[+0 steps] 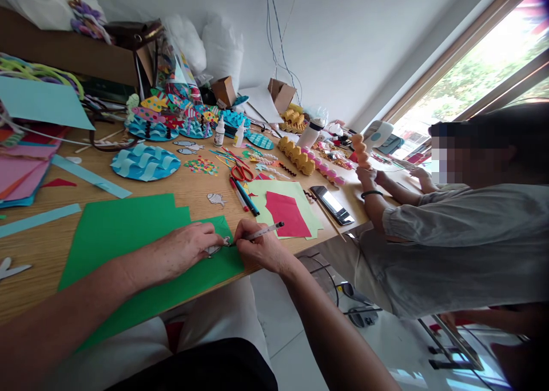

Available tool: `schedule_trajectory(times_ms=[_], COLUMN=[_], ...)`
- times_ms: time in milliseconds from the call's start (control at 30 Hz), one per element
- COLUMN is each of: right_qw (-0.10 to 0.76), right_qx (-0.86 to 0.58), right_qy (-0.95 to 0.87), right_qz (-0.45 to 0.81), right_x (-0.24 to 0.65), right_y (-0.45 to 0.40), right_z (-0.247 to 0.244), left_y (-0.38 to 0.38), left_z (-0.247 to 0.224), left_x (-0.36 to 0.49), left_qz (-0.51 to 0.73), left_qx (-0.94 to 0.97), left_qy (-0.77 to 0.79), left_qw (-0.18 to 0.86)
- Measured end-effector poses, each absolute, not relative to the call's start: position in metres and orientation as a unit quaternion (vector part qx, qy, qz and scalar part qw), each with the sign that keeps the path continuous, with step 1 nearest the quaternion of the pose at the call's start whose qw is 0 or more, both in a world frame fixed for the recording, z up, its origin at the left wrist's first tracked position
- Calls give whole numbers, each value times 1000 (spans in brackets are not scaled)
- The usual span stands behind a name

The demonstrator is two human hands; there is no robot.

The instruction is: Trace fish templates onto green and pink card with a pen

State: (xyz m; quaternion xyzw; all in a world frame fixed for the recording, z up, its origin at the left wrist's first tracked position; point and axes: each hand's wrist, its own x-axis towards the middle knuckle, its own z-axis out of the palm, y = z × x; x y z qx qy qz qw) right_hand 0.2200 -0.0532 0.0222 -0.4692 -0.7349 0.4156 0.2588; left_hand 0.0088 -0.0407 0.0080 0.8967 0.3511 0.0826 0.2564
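Holding grey-white paper fish (219,247) down on green paper sheet (124,231) with left hand (184,249), likely against slipping; pinching whitish pen (268,230) in right hand (262,251), by front edge of wooden counter (193,190).

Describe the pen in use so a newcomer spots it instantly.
On the wooden table, find the large green sheet at the near edge. At its right end, the person's right hand holds the pen. Its pale barrel with a black end sets it apart from the red pen and blue pen lying just beyond.
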Motion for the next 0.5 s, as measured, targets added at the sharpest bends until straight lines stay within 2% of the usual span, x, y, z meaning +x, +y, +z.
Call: schedule_trajectory(times_ms=[500], right_qw=[292], right_qx=[-464], right_qy=[-722], right_qz=[422], right_x=[221], right_y=[-53], right_z=[19], left_y=[-36], left_z=[7], left_x=[10], left_qz=[66], left_qx=[915], left_qy=[325], left_qw=[229])
